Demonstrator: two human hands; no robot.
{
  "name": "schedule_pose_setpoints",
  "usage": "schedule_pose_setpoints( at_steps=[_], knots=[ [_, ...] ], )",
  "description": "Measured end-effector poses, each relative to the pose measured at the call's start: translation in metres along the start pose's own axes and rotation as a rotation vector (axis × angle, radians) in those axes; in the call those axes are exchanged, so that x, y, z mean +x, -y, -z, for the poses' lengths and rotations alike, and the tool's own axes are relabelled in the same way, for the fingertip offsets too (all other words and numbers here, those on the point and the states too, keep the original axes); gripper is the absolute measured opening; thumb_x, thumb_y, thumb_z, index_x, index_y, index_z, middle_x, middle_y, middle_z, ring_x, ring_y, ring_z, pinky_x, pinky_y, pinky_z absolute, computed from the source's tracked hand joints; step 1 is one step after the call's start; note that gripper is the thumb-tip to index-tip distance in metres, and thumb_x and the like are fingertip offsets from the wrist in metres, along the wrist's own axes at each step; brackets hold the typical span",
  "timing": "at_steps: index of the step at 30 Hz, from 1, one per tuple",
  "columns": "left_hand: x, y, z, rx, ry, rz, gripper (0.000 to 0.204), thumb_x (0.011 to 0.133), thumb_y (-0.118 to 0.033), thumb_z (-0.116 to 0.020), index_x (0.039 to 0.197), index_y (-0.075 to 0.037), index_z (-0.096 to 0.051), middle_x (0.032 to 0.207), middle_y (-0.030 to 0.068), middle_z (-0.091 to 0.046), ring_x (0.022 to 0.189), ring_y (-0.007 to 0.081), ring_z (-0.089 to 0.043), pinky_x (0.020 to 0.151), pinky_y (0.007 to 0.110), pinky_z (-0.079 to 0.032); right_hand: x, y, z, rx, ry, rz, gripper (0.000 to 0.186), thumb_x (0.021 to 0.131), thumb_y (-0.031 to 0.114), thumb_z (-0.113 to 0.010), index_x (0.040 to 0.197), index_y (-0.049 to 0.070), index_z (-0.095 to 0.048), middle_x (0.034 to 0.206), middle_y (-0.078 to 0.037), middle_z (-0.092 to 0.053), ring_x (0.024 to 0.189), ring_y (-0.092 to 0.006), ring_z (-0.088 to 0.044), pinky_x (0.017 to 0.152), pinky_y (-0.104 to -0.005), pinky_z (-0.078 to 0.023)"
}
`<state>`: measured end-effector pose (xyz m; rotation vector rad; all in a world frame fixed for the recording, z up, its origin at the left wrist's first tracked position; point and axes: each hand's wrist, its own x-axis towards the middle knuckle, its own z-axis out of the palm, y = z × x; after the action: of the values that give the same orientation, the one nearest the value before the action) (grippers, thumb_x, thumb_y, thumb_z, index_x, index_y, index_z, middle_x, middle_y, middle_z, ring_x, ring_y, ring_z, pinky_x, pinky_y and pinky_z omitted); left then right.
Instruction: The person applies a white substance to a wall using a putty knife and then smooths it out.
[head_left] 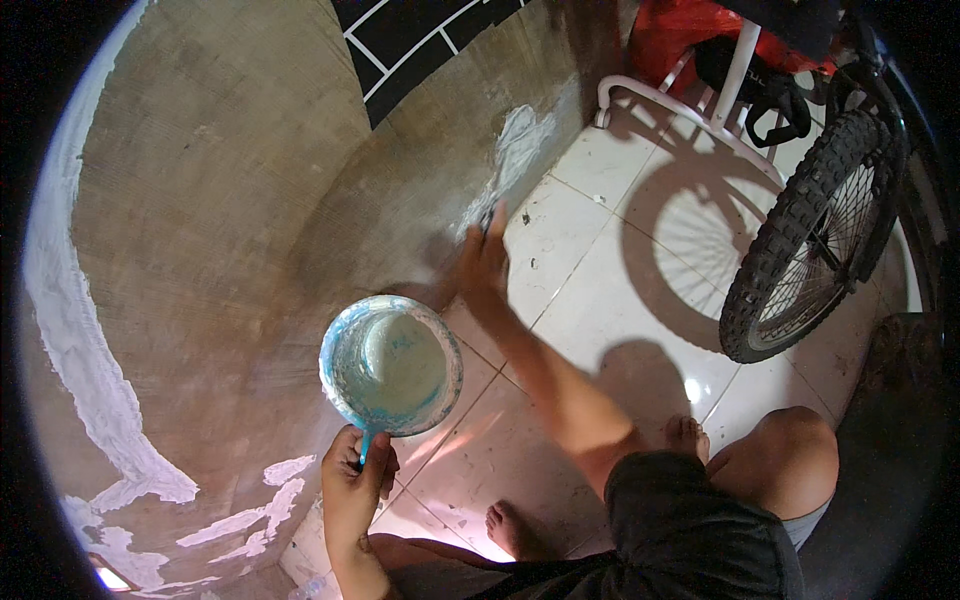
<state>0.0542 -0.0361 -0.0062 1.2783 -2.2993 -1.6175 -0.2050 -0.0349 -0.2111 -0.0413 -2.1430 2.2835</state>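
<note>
My left hand [355, 475] grips the short blue handle of a round dipper [338, 395], its fingers closed around it. White, paste-like stuff [405, 360] lies in the dipper, and dried smears coat its rim and inner wall. My right hand [484, 262] reaches out to the foot of the wall, at the lower end of a fresh white patch [522, 145]. A small dark edge shows between its fingers against the wall; the hand hides most of it, and I cannot make out what it is.
The bare brown-grey wall [230, 190] bears more white streaks [100, 370] on the left and a black panel with white lines [410, 45] above. On the right stand a bicycle wheel [800, 240] and a white metal frame [680, 105]. White tiles [590, 270] with crumbs cover the floor.
</note>
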Motion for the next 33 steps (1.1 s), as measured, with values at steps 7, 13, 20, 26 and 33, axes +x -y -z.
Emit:
schedule_pose_setpoints(
  at_steps=[7, 13, 20, 26, 33],
  knots=[
    [-0.001, 0.0, -0.001, 0.016, -0.017, 0.02, 0.017, 0.099, -0.018, -0.061, 0.096, -0.002, -0.058, 0.063, 0.0014, -0.056, 0.047, 0.005, -0.045, 0.043, 0.021, -0.031, 0.076, 0.009, 0.021, -0.182, -0.013, 0.209, 0.062, 0.097, 0.021, -0.045, 0.145, -0.014, -0.027, 0.137, -0.04, -0.043, 0.121, -0.05, -0.051, 0.103, -0.0472, -0.043],
    [0.0, -0.004, -0.003, 0.027, -0.012, 0.025, 0.016, 0.099, -0.018, -0.061, 0.096, -0.002, -0.057, 0.063, 0.0014, -0.056, 0.047, 0.0051, -0.044, 0.043, 0.021, -0.032, -0.005, -0.026, 0.012, -0.06, 0.065, 0.344, 0.058, 0.097, 0.01, -0.051, 0.15, 0.0, -0.029, 0.133, -0.034, -0.052, 0.114, -0.0488, -0.058, 0.093, -0.0452, -0.05],
    [0.0, 0.0, -0.01, 0.006, 0.001, -0.011, 0.018, 0.1, -0.022, -0.06, 0.099, -0.004, -0.058, 0.06, 0.0, -0.053, 0.044, 0.0054, -0.042, 0.041, 0.022, -0.028, 0.048, -0.001, 0.032, 0.0, -0.062, 0.078, 0.057, 0.101, 0.024, -0.038, 0.149, -0.004, -0.03, 0.134, -0.036, -0.05, 0.127, -0.0467, -0.049, 0.106, -0.0397, -0.039],
    [0.0, 0.003, -0.012, -0.001, 0.038, -0.016, 0.021, 0.101, -0.027, -0.058, 0.1, -0.005, -0.057, 0.06, -0.0002, -0.053, 0.044, 0.0057, -0.041, 0.041, 0.022, -0.028, 0.076, -0.009, 0.031, -0.008, -0.032, 0.127, 0.061, 0.098, 0.024, -0.043, 0.147, -0.009, -0.029, 0.137, -0.036, -0.047, 0.125, -0.0489, -0.049, 0.105, -0.0452, -0.039],
    [0.002, 0.001, -0.012, -0.12, 0.028, 0.039, 0.029, 0.102, -0.035, -0.054, 0.103, -0.006, -0.057, 0.069, 0.0036, -0.058, 0.05, 0.0087, -0.049, 0.044, 0.023, -0.038, 0.001, -0.026, 0.013, -0.012, 0.187, 0.007, 0.063, 0.1, 0.026, -0.043, 0.151, -0.004, -0.022, 0.134, -0.035, -0.05, 0.12, -0.0488, -0.051, 0.106, -0.0431, -0.039]
  ],
)
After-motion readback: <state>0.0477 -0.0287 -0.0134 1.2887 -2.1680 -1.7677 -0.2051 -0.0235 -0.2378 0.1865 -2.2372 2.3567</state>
